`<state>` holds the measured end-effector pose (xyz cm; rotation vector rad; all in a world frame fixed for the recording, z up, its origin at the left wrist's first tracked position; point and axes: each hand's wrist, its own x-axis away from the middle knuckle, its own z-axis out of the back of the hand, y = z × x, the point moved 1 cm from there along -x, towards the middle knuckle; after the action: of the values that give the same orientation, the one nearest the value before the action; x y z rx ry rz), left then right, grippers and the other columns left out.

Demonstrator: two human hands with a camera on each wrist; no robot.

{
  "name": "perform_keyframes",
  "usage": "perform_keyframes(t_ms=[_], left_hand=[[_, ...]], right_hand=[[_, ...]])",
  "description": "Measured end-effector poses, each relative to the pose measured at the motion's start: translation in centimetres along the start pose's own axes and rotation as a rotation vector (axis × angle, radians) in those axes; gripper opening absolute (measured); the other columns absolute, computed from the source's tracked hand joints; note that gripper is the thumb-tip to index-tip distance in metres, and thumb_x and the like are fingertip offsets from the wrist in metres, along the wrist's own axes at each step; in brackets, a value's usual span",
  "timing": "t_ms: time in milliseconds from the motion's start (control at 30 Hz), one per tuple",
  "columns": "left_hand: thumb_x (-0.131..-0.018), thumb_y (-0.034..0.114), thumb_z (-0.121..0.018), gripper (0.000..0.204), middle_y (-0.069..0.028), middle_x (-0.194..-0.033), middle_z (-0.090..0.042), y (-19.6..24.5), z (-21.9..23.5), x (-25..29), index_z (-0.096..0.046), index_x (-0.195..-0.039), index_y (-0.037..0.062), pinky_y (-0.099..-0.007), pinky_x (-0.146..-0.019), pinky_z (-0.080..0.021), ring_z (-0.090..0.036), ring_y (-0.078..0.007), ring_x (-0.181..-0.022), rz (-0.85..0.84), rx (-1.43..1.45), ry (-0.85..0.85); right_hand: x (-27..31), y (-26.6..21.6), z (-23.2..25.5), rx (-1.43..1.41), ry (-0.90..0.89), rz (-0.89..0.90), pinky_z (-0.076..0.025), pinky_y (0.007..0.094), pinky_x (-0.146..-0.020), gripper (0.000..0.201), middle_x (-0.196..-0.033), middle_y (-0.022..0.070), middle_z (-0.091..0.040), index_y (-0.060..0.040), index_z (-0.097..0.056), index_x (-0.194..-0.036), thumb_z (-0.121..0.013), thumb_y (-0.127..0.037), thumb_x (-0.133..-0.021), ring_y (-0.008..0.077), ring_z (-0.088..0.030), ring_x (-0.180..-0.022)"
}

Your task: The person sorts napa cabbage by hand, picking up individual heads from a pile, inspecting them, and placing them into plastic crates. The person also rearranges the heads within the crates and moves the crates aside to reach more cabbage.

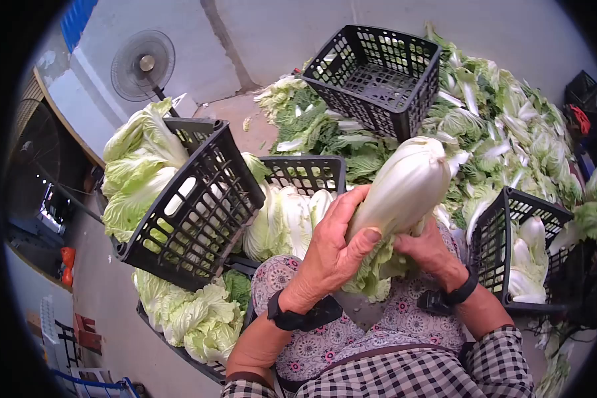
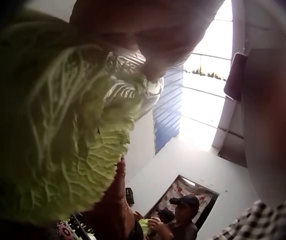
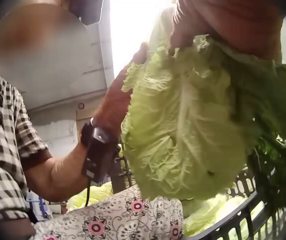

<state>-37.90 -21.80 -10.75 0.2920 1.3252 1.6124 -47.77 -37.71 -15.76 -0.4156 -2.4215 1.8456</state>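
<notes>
A pale napa cabbage (image 1: 404, 189) is held up over my lap, its white stem end pointing away and its green leafy end (image 3: 183, 130) toward me. My left hand (image 1: 335, 249) grips its side, thumb across the leaves. My right hand (image 1: 428, 249) holds the leafy lower part from the other side, fingers mostly hidden behind the leaves. In the left wrist view the wrinkled green leaf (image 2: 68, 135) fills the frame under my fingers.
A black crate (image 1: 192, 205) with cabbages tilts at left, another crate (image 1: 298, 182) of trimmed cabbages lies ahead, an empty one (image 1: 378, 76) sits on a leaf pile (image 1: 504, 126), and a fourth (image 1: 524, 255) stands at right. A fan (image 1: 142, 66) stands beyond.
</notes>
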Motion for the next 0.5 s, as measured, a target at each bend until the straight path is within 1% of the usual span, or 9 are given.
perform_keyframes(t_ms=[100,133,233,267,367,400,467,500], left_hand=[[-0.079,0.056,-0.064,0.092,-0.0230,-0.131,-0.045,-2.0,-0.6,0.5,-0.028,-0.140,-0.0014,-0.0382,-0.103,-0.035,-0.045,-0.0359,-0.122,-0.192,-0.308,0.018],[-0.073,0.046,-0.075,0.098,-0.0216,-0.132,-0.044,-2.7,-1.2,1.4,-0.023,-0.142,0.0001,-0.0391,-0.103,-0.036,-0.045,-0.0337,-0.123,-0.047,-0.126,-0.060],[-0.070,0.026,-0.078,0.089,-0.0207,-0.131,-0.046,-3.1,-2.9,3.0,-0.028,-0.139,-0.0004,-0.0378,-0.101,-0.038,-0.049,-0.0287,-0.119,0.181,-0.006,-0.117],[-0.069,0.013,-0.076,0.081,-0.0177,-0.129,-0.048,-4.0,-2.9,3.2,-0.032,-0.136,-0.0008,-0.0362,-0.099,-0.041,-0.051,-0.0229,-0.116,0.317,0.045,-0.117],[-0.070,0.017,-0.079,0.078,-0.0140,-0.128,-0.050,-3.5,-1.1,3.0,-0.035,-0.133,-0.0006,-0.0350,-0.099,-0.040,-0.051,-0.0213,-0.115,0.511,0.329,0.059],[-0.071,0.022,-0.079,0.081,-0.0138,-0.129,-0.049,-2.9,-1.0,3.0,-0.034,-0.134,-0.0005,-0.0348,-0.098,-0.041,-0.051,-0.0210,-0.115,0.462,0.337,0.045],[-0.072,0.033,-0.080,0.086,-0.0134,-0.131,-0.047,-2.0,-1.1,2.9,-0.032,-0.136,-0.0003,-0.0343,-0.097,-0.042,-0.050,-0.0205,-0.116,0.360,0.356,0.023],[-0.072,0.038,-0.079,0.090,-0.0139,-0.132,-0.046,-2.2,-1.4,2.9,-0.030,-0.137,-0.0002,-0.0340,-0.096,-0.042,-0.050,-0.0204,-0.116,0.289,0.312,0.002]], right_hand=[[0.9,0.6,0.6,-0.038,0.150,0.068,-0.049,0.0300,-0.087,0.061,-0.112,0.0066,-0.061,-0.0019,-0.050,-0.123,-0.080,-0.023,-0.074,0.0153,-0.060,-0.099],[1.0,0.8,0.9,-0.065,0.137,0.092,-0.048,0.0311,-0.089,0.058,-0.113,0.0074,-0.061,-0.0013,-0.050,-0.124,-0.077,-0.022,-0.077,0.0160,-0.059,-0.102],[0.8,0.1,0.7,-0.114,0.051,0.098,-0.048,0.0290,-0.088,0.058,-0.113,0.0064,-0.061,-0.0015,-0.051,-0.123,-0.078,-0.021,-0.076,0.0146,-0.058,-0.101],[1.0,-0.7,0.6,0.008,0.023,0.067,-0.047,0.0303,-0.091,0.073,-0.120,0.0089,-0.056,-0.0016,-0.043,-0.131,-0.080,-0.028,-0.074,0.0163,-0.055,-0.108],[1.2,-0.6,0.7,0.156,-0.067,0.219,-0.045,0.0312,-0.094,0.085,-0.127,0.0110,-0.052,-0.0018,-0.034,-0.137,-0.079,-0.034,-0.073,0.0175,-0.051,-0.114],[1.5,-0.9,0.9,0.282,-0.009,0.247,-0.045,0.0308,-0.094,0.080,-0.123,0.0109,-0.055,-0.0007,-0.038,-0.136,-0.078,-0.033,-0.075,0.0171,-0.053,-0.111],[1.7,-1.0,1.7,0.150,0.067,0.121,-0.045,0.0302,-0.093,0.075,-0.121,0.0106,-0.057,-0.0003,-0.040,-0.134,-0.077,-0.030,-0.075,0.0165,-0.055,-0.108],[2.0,-0.9,2.0,0.083,0.108,0.062,-0.045,0.0299,-0.093,0.073,-0.120,0.0105,-0.058,-0.0002,-0.041,-0.133,-0.077,-0.029,-0.076,0.0162,-0.056,-0.107]])
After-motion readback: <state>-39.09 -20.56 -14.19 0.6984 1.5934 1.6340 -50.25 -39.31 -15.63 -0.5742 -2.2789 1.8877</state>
